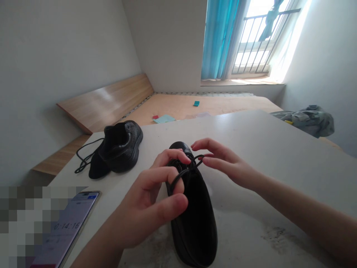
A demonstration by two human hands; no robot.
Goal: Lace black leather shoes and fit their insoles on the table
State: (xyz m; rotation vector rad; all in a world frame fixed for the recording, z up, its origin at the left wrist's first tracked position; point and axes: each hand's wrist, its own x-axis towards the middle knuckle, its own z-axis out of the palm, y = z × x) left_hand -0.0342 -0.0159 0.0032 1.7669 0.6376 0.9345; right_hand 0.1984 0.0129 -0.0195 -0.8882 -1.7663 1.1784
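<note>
Your shoe rests sole-down on the smooth white table, directly before you, toe pointing away; its upper is black and glossy, grained at the toe, with a long oval opening. Your left hand arches over its left side, fingers curled and thumb parted from them; a thin, round, black lace bends against one finger, but you cannot tell whether it is gripped. Your right hand stands at the right side, fingertips parted, the lower one meeting a lace loop. A second shoe, pebbled and thick-soled, sits beyond your left hand; a flat, rectangular phone lies nearer.
</note>
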